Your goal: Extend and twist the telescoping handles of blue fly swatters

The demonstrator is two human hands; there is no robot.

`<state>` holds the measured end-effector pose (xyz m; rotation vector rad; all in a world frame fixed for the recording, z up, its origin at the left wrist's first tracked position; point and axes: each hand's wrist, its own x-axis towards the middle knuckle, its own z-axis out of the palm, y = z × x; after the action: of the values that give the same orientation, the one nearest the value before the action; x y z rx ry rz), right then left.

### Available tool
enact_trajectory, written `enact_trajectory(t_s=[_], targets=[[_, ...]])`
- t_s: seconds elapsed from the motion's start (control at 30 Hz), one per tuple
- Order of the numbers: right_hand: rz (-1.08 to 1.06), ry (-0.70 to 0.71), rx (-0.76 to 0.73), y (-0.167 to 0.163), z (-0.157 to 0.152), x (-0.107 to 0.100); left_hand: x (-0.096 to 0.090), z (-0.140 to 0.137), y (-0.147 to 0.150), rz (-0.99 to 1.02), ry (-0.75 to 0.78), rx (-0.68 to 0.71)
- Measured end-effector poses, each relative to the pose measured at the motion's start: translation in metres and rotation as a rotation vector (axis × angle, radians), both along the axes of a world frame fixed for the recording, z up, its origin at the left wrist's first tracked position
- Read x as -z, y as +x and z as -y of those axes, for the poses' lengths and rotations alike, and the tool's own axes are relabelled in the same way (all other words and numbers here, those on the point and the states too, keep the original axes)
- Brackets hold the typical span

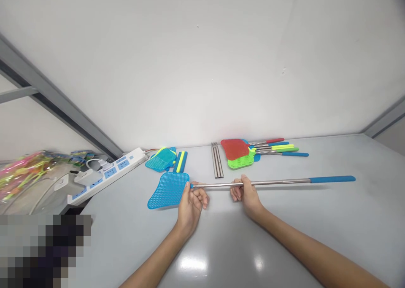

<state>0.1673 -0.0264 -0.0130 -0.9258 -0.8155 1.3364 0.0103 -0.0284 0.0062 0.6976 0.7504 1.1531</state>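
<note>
A blue fly swatter [169, 189] with an extended metal telescopic rod and a blue grip lies level across both hands, above the grey table. My left hand [190, 203] is closed where the mesh head meets the rod, thumb on top. Farther right, my right hand [248, 195] pinches the metal rod about its middle. Behind the rod lie several bare metal tubes [217, 159], side by side. Loose blue and yellow swatter heads [162, 159] rest at the back left, beside blue and yellow grips [180, 162].
Assembled swatters in red, green and blue [236, 149] are stacked at the back right, near the wall. A white power strip [110, 174] with plugs runs along the left side. Bagged colourful items [28, 174] lie at far left. The grey table [221, 246] spans the foreground.
</note>
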Motion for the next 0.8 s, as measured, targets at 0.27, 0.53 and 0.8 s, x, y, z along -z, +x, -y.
enact_trajectory(t_s=[0.27, 0.53, 0.8], targets=[[0.038, -0.113, 0.046, 0.0024, 0.0000, -0.0028, 0.0020, -0.0032, 0.0000, -0.009, -0.048, -0.010], [0.005, -0.131, 0.032, 0.0044, 0.0008, -0.0038, 0.0016, -0.0037, 0.0026, -0.017, -0.050, -0.031], [-0.013, -0.113, 0.010, 0.0061, 0.0021, -0.0016, 0.0011, -0.0039, 0.0040, -0.026, -0.085, -0.050]])
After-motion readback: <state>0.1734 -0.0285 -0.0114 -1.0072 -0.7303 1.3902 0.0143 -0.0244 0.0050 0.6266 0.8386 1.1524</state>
